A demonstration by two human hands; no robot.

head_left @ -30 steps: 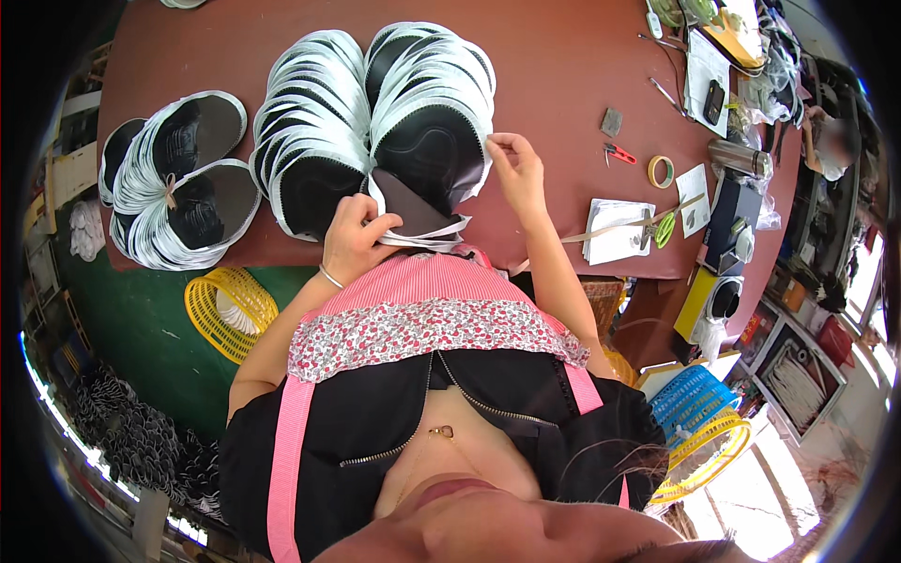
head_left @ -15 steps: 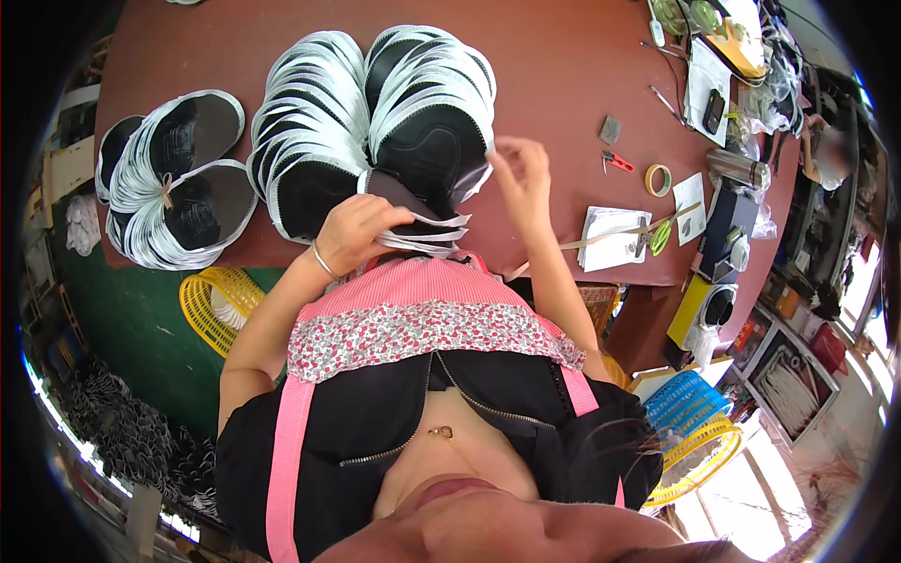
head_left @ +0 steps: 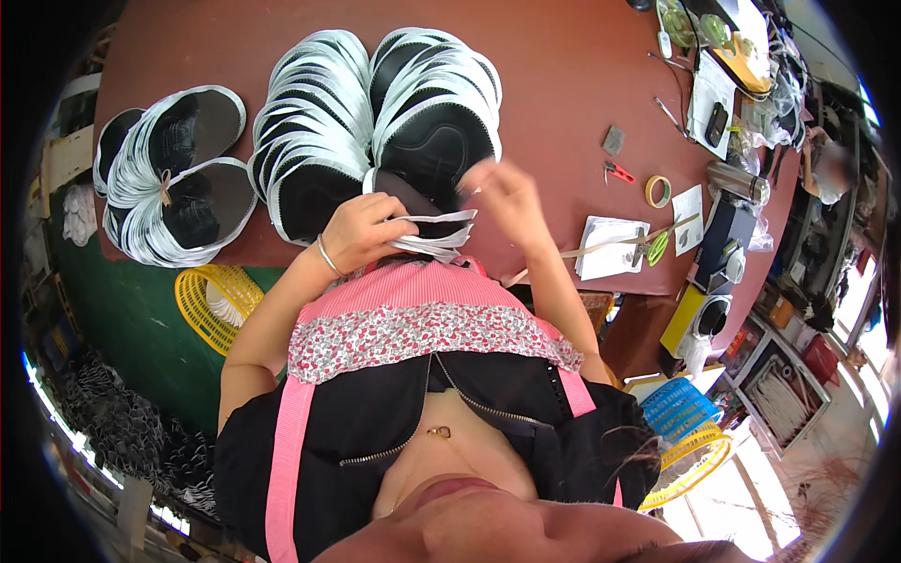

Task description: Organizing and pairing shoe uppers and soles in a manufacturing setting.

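Observation:
Two rows of overlapping shoe uppers [head_left: 436,141], black with white edging, lie fanned out on the table in front of me. At the near edge, my left hand [head_left: 361,230] is closed around a few uppers [head_left: 436,239], whose pale edges stick out to the right of its fingers. Above them, a dark upper [head_left: 402,190] stands bent between my hands. My right hand [head_left: 507,199] has curled fingers pinched at that upper's right side, by the front of the right row. The fingertips are slightly blurred.
Left of the rows lies a tied bundle of shoe uppers [head_left: 192,211]. On the right are a tape roll [head_left: 658,191], a red-handled cutter [head_left: 619,173], papers [head_left: 605,253], green-handled scissors [head_left: 657,248] and a metal flask [head_left: 737,180]. A yellow basket [head_left: 202,310] stands below the table's left side.
My right hand has moved left and a little nearer to me, bringing its fingertips in from the right row's outer edge. My left hand keeps its hold, almost in place.

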